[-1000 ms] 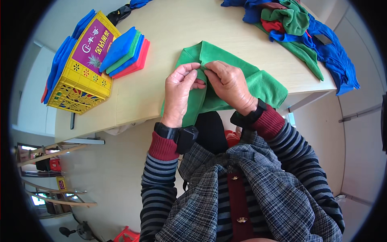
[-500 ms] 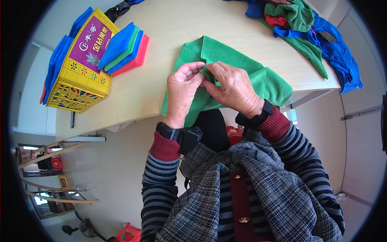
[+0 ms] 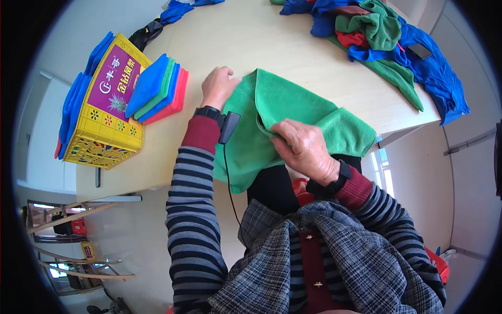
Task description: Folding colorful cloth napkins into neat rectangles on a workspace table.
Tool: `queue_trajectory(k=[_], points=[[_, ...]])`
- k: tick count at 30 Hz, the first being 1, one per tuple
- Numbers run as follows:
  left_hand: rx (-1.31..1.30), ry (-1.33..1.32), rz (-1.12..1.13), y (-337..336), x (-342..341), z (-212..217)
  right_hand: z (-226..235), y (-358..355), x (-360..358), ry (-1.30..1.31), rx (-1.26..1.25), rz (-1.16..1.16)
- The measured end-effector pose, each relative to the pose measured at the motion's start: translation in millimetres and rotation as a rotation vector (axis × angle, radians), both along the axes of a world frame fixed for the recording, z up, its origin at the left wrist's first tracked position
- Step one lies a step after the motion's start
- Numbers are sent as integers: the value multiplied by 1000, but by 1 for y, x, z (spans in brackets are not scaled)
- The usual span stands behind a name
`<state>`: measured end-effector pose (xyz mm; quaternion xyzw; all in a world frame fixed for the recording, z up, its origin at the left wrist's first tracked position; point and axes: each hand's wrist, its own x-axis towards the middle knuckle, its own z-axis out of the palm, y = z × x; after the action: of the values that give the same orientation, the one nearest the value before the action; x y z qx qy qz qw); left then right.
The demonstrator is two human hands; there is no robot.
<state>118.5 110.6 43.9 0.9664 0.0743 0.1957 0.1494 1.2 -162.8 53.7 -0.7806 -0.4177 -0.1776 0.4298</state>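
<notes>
A green towel, partly folded over, lies across the table's near edge, and its lower part hangs toward my lap. My right hand is closed in a pinch on a folded edge near the towel's middle. At the towel's far left corner is my left hand, its fingers curled closed against the cloth. The fingertips there are partly hidden. Each wrist wears a black strap, and a black box with a cable sits on the left one.
A yellow plastic crate with folded cloths stands at the left. Beside it leans a stack of blue, green and red folded cloths. Loose blue, green and red cloths are heaped at the far right, with a small dark flat object on them.
My left hand has left my right hand and moved up and left to the towel's corner. My right hand still pinches the fold, slightly lower. The towel's left part is now spread wider.
</notes>
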Motion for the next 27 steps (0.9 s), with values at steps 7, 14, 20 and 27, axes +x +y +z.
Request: queue_trajectory(k=[7, 14, 20, 27], points=[[-81, 402, -73, 14, 56, -20, 2, -15, 0, 71, 39, 89], [65, 186, 2, 36, 15, 70, 60, -68, 14, 150, 241, -54], [-57, -44, 9, 36, -49, 215, 137, -100, 31, 201, 540, 53], [-268, -236, 2, 19, -108, 272, 189, -125, 33, 95, 526, 34]])
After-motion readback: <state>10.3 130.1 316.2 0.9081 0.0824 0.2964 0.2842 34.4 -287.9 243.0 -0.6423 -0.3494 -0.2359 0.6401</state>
